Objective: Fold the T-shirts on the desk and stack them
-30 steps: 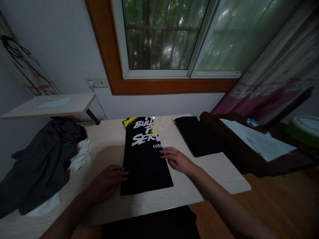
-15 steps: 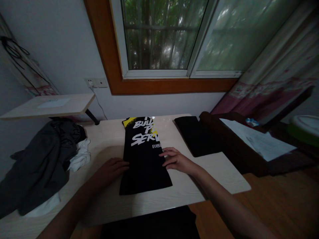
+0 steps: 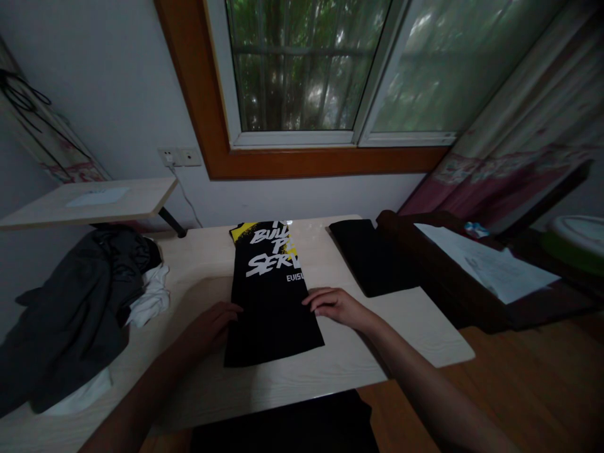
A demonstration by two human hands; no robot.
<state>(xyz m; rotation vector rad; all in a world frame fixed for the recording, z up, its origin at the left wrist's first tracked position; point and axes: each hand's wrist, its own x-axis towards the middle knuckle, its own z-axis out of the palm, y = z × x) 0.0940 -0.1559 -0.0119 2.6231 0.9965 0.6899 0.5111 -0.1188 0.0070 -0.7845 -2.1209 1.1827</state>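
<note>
Pale wood-grain tabletop [image 3: 415,327] below a window [image 3: 306,82] in a brown wooden frame [image 3: 306,165]. Near its middle, a black printed garment [image 3: 274,321] lying flat, long and narrow, with white lettering and yellow patches toward the far end. At its left edge, fingers of the left hand [image 3: 212,324]; at its right edge, those of the right hand [image 3: 336,307]; in either grip, impossible to tell whether clamped on cloth or merely resting. To the left, a heap of dark grey clothing [image 3: 85,308] near a raised shelf [image 3: 141,194]; to the right, a folded black cloth [image 3: 375,258]. On the wall [image 3: 117,82], paired sockets [image 3: 179,156]; farther right, a floral-bordered curtain [image 3: 495,113] and a wooden floor [image 3: 528,377].
</note>
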